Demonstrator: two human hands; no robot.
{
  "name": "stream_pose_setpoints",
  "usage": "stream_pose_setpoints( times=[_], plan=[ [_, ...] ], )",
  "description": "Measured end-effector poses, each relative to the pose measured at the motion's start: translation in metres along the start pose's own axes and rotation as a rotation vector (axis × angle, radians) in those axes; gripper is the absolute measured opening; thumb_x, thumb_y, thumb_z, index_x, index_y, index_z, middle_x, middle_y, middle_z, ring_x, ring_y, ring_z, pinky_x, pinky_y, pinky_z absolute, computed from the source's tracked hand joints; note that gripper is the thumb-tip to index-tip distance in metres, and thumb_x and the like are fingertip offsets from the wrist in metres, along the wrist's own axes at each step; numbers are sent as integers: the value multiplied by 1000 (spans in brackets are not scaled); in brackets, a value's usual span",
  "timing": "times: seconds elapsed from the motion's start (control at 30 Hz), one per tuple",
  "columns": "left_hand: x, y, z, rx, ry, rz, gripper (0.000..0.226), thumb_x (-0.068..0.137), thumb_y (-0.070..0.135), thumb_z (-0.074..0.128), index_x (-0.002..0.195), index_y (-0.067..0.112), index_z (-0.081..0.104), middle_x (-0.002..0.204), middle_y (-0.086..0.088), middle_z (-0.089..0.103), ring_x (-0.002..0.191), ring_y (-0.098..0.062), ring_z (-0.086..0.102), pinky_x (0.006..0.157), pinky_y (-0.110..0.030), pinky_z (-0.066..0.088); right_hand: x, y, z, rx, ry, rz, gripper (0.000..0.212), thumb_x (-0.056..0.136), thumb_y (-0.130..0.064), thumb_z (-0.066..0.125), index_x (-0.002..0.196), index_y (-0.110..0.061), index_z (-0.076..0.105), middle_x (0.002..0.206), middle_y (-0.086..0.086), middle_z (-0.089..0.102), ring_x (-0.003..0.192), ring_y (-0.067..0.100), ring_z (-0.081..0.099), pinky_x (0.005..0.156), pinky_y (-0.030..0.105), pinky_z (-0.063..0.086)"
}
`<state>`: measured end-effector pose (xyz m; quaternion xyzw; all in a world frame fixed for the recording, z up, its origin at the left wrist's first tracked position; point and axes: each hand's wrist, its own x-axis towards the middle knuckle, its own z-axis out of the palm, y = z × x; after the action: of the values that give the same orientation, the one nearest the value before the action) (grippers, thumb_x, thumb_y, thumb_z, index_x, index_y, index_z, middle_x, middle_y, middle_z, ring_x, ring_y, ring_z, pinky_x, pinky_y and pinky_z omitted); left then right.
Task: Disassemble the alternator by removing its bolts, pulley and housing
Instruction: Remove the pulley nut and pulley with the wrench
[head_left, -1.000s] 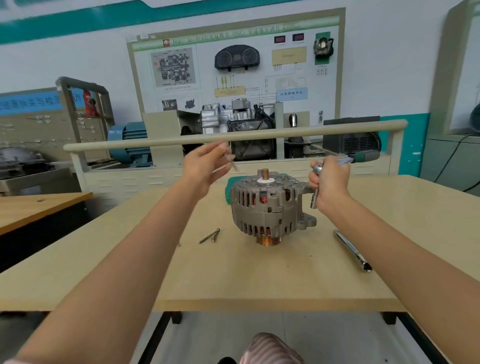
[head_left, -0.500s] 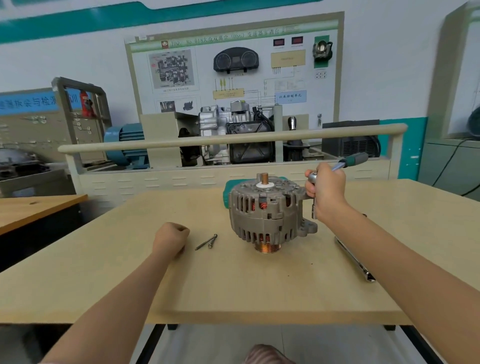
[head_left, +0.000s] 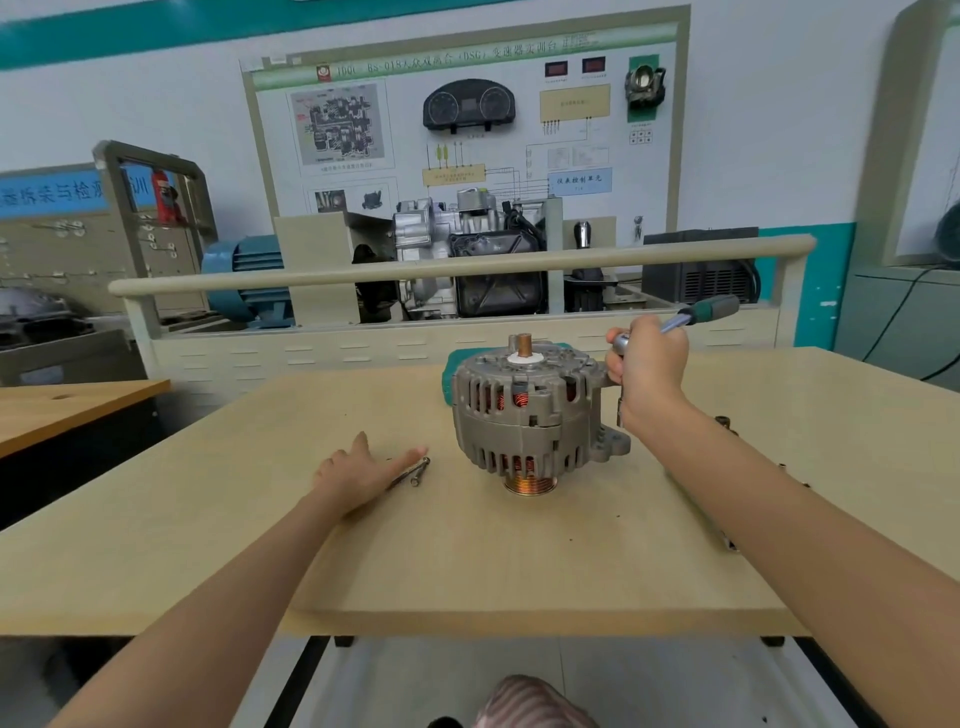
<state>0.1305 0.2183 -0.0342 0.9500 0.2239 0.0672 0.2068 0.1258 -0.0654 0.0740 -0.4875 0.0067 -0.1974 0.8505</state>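
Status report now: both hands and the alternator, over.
Left hand flat on table, fingertips at loose bolts. Right hand grips ratchet at alternator right side. Alternator upright, pulley down. Nothing blocking.

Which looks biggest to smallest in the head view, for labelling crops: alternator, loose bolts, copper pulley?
1. alternator, by far the largest.
2. copper pulley under it.
3. loose bolts beside the left hand: long but thin, close to the pulley's extent.

The training board (head_left: 467, 130) header reads partly "DSG" with Chinese characters; its blue label (head_left: 579, 181) reads "仪表控制单元". Other text is too blurred.
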Motion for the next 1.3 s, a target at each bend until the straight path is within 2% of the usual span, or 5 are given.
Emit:
stream_pose_setpoints(
  times=[0.37,0.67,0.8,0.97,1.3],
  plan=[
    [-6,18,21,-12,77,272,40,101,28,39,137,11,48,140,-9,50,128,-26,46,101,-29,36,-5,2,-5,188,12,37,17,92,-5,34,78,-15,33,65,4,47,31,5,31,35,17,22],
    [-12,17,17,-117,251,288,43,99,21,45,140,9,44,140,-13,50,128,-28,46,104,-32,34,-11,4,-33,607,-91,475,32,98,-21,31,68,-14,38,43,-3,42,33,8,35,41,17,26],
    [-57,40,6,-317,553,477,31,99,22,43,101,5,69,102,-14,67,98,-30,59,83,-36,43,-15,-1,-39,642,-74,604,32,100,-20,29,71,-11,39,47,3,42,46,10,37,51,20,31],
    [-142,88,2,-289,483,931,36,97,36,42,77,10,59,72,0,56,68,-16,51,62,-31,43,-28,-10,-39,416,-2,684,30,93,-8,26,66,-11,36,60,4,36,56,15,35,56,26,35],
    [-170,159,7,-313,-47,864,18,103,22,34,100,9,46,100,-7,57,92,-22,53,68,-28,33,-47,-7,-41,103,-75,735,39,91,-9,24,54,-14,35,55,-1,38,51,16,35,50,22,32]
  ],
)
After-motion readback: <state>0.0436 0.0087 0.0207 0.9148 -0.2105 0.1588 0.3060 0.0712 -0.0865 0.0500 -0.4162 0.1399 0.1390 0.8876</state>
